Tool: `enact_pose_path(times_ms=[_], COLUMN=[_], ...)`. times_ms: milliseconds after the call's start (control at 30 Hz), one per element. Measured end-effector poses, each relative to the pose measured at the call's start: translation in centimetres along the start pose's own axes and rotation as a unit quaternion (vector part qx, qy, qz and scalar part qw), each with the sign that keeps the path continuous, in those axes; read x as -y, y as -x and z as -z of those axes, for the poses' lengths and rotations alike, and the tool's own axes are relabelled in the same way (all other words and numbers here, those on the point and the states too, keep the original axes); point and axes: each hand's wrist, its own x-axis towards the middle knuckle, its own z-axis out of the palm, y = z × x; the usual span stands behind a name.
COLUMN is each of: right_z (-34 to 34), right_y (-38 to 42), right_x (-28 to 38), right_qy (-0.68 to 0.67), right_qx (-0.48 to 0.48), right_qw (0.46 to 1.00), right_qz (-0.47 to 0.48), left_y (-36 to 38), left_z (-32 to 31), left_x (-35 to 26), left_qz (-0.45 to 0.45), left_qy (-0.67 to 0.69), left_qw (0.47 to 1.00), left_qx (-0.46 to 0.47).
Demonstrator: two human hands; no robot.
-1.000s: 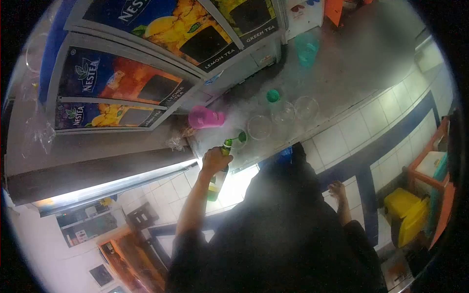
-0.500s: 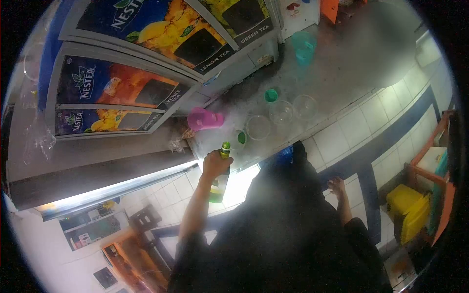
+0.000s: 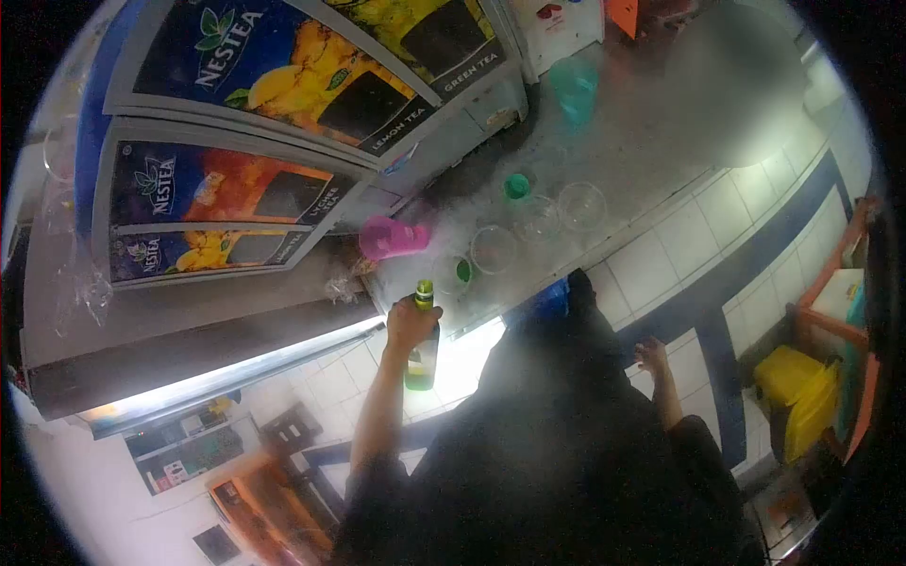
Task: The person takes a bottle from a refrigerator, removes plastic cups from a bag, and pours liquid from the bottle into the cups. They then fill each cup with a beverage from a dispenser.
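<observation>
My left hand is wrapped around the upper part of a green glass bottle, which stands roughly upright in my grip just off the counter's near edge. Close beyond its neck is a clear plastic cup with something green in it. More clear cups follow along the edge: one cup, a second cup and a third cup. A pink pitcher is left of them. My right hand hangs at my side, apart from everything, its fingers loosely bent and apart with nothing visible in them.
The grey counter carries a small green cup and a teal pitcher. A drink dispenser with tea pictures rises at the left. A yellow bin stands on the tiled floor at the right. Haze blurs the view.
The view has shifted slightly. My left hand has moved a little to the left with the bottle, which now stands more upright. The right hand hangs as before.
</observation>
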Motion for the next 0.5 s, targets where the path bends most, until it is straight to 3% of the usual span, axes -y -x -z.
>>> enact_pose_path(times_ms=[100,233,333,433,500], right_z=[-1.2,-0.6,0.2,-0.4,0.0], right_y=[1.8,0.8,0.7,0.6,0.3], right_x=[0.8,0.5,0.4,0.9,1.2], right_qy=[0.095,0.07,0.055,0.128,0.0], right_qx=[-0.022,-0.033,0.031,-0.035,0.009], right_qw=[0.994,0.996,0.997,0.99,1.0], right_qz=[0.058,0.053,0.034,0.049,-0.002], left_y=[0.8,1.8,1.7,0.3,0.5], left_z=[0.8,1.7,2.0,2.1,3.0], left_x=[-1.1,-3.1,-4.5,-6.0,-8.4], left_qz=[0.0,-0.01,-0.06,-0.089,-0.084], left_qy=[0.016,0.015,0.051,0.004,0.005], left_qw=[1.0,1.0,0.997,0.995,0.992], left_qx=[-0.005,-0.008,0.001,0.049,0.092])
